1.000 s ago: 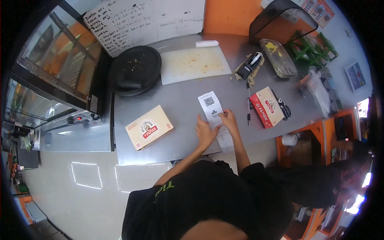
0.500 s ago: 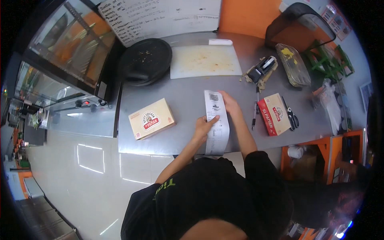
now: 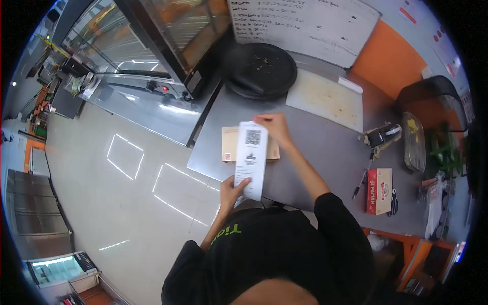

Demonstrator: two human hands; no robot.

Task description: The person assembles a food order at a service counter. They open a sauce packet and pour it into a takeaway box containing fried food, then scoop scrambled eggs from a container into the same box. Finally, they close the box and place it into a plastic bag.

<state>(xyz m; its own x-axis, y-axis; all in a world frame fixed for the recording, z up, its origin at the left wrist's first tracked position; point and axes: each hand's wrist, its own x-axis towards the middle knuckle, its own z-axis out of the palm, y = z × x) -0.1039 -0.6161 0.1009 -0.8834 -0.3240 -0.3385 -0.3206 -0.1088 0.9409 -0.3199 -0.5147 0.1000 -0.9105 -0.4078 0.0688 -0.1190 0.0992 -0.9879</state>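
Observation:
A long white printed receipt [image 3: 252, 152] is stretched between my two hands. My left hand [image 3: 232, 192] grips its lower part, thumb on the printed face. At the top edge, my right hand [image 3: 274, 127] pinches the paper between thumb and fingers. Behind the receipt, and partly covered by it, a cream cardboard food box [image 3: 230, 142] lies on the steel table [image 3: 310, 147]; only its left and right ends show. Farther right stands a second box [image 3: 379, 190], red and cream, with black-handled scissors [image 3: 394, 202] against its right side.
A round black tray [image 3: 262, 68] and a stained white cutting board [image 3: 325, 99] occupy the table's back. To the right are a tape dispenser [image 3: 384, 136], a pen [image 3: 360, 184] and a clear food container [image 3: 414, 142]. A glass display cabinet [image 3: 122, 40] borders the left.
My view has turned leftward. Both hands carried the receipt left, over the nearer cream box, hiding its middle. My right hand now holds the receipt's top edge, and my left hand sits lower on it.

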